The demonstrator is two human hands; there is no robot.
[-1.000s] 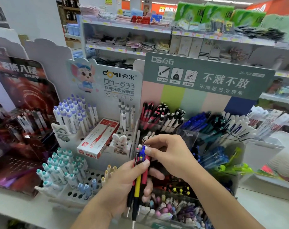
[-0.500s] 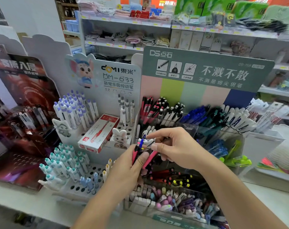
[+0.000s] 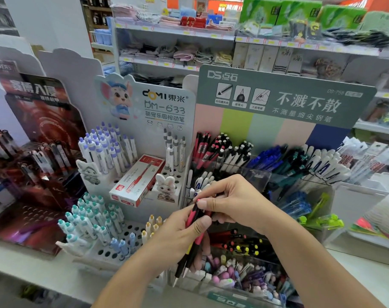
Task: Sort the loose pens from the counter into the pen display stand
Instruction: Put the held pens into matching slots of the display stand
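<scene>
Red-and-black pens [image 3: 190, 238], a small bundle, sit in the left hand [image 3: 182, 232], its fingers clenched round them, tips pointing down toward the desk [image 3: 44, 272]. The right hand [image 3: 231, 201] pinches the top of one red pen in the bundle. A second ago the bundle stood taller, with a blue cap and a yellow barrel showing; now it is lower and mostly red, and both hands have moved nearer the pen display stand [image 3: 286, 98]. Likely one pen is being singled out for the red compartment [image 3: 205, 147] behind.
</scene>
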